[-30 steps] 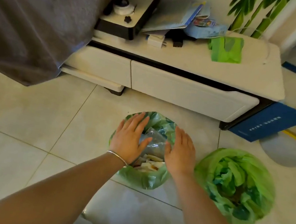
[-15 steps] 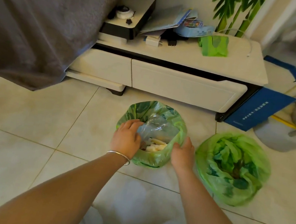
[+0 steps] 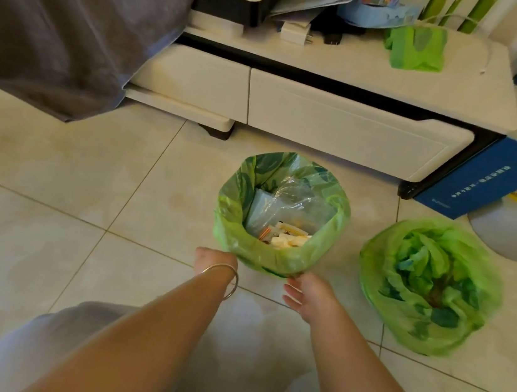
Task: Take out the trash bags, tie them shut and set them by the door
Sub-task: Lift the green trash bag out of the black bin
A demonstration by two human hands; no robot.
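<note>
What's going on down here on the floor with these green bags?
A person is crouched over two bins lined with green trash bags, getting ready to take the trash out. Both hands reach to the near side of the fuller bag, which holds wrappers and clear plastic: the left hand and the right hand sit low at its lower edge, fingers partly hidden, so I can't tell what they grip. That bag is open and untied. The second bag stands to its right, untouched, also open.
</note>
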